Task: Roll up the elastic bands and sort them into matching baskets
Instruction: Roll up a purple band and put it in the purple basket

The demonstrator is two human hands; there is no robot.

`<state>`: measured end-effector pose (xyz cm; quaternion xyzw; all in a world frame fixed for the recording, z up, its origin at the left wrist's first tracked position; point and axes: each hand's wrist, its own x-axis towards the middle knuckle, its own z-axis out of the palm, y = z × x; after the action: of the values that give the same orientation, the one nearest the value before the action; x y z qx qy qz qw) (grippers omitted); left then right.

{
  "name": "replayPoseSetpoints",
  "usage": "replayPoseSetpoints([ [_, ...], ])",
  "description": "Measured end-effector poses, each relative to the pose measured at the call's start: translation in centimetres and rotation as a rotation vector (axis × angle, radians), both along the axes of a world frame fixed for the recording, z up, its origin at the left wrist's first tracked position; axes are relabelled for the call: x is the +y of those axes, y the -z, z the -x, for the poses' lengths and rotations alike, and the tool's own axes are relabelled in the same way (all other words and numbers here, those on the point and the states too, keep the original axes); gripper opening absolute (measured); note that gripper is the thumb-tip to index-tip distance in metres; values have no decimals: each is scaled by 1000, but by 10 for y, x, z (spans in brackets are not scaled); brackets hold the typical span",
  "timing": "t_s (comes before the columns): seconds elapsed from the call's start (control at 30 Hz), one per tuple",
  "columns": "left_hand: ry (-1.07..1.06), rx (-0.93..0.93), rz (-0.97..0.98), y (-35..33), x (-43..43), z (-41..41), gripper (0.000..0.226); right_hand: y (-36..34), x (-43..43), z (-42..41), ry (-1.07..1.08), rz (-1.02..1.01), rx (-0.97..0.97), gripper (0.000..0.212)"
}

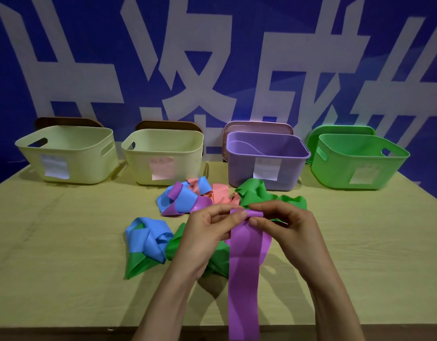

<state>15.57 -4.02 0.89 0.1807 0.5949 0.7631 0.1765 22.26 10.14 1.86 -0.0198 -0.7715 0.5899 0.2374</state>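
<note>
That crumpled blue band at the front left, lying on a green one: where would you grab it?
I'd pinch a raised fold on top of the blue band, coming from above and left. Its loops stand up off the green band beneath, and the left hand, holding the purple band, crowds its right side.

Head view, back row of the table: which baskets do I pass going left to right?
Cream basket with white label → cream basket with pinkish label → purple basket → green basket.
</note>
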Motion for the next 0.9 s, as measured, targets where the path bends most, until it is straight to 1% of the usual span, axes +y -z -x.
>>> replayPoseSetpoints([
  [0.1, -60, 60, 18, 2, 1, 0, 18, 0, 1, 0, -8, 10, -5, 28],
  [0.17, -98, 89, 9, 2, 2, -1, 13, -1, 1, 0, -53, 60, -16, 28],
  [0.23, -125, 115, -6, 2, 3, -2, 19, -2, 2, -1, -69, 92, -36, 27],
  [0.27, -134, 132, -9, 2, 3, -2, 21, -3, 2, -1, -66, 76, -54, 26],
  [0.33, -152, 159, -2, 2, 3, -3, 23, -3, 2, 0, -75, 21, -90, 16],
  [0.4, -156, 167, 5, 1, 3, -3, 23, -2, 1, 1, -65, 19, -83, 6],
  [0.57, -99, 109, -33, 1, 3, -1, 23, 2, 0, 2, -30, 73, -25, 10],
  [0.67, -53, 31, -25, 3, 3, 0, 35, 3, 0, 2, -22, 173, -2, 12],
  [0.77, -48, -37, 45, 5, 3, 0, 24, 2, 2, 1, -34, 243, 14, 20],
  [0.9, -31, -38, 67, 4, 1, -1, 28, 2, 4, -1, -56, 266, 18, 26],
])
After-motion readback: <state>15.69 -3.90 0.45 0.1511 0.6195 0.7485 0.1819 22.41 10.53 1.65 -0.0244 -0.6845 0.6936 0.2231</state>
